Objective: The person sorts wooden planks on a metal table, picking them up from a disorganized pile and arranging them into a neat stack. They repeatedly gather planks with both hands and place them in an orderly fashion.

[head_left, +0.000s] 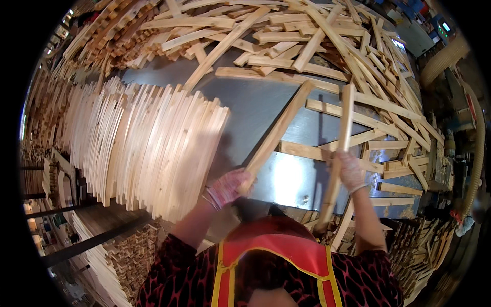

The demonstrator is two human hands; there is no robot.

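Note:
My left hand (228,187), in a pink knit glove, grips the near end of a long pale wooden slat (279,132) that slants up and to the right over the grey metal table (255,107). My right hand (350,171), in a whitish glove, holds a second wooden slat (343,128) near its middle, almost upright, its lower end (327,210) past the table's near edge. To the left of my left hand stands a tight row of slats on edge (153,148).
A loose heap of slats (317,41) covers the far and right side of the table. More stacked wood (128,261) lies lower left and at the lower right (414,245). A ribbed hose (445,56) and machinery stand at the right.

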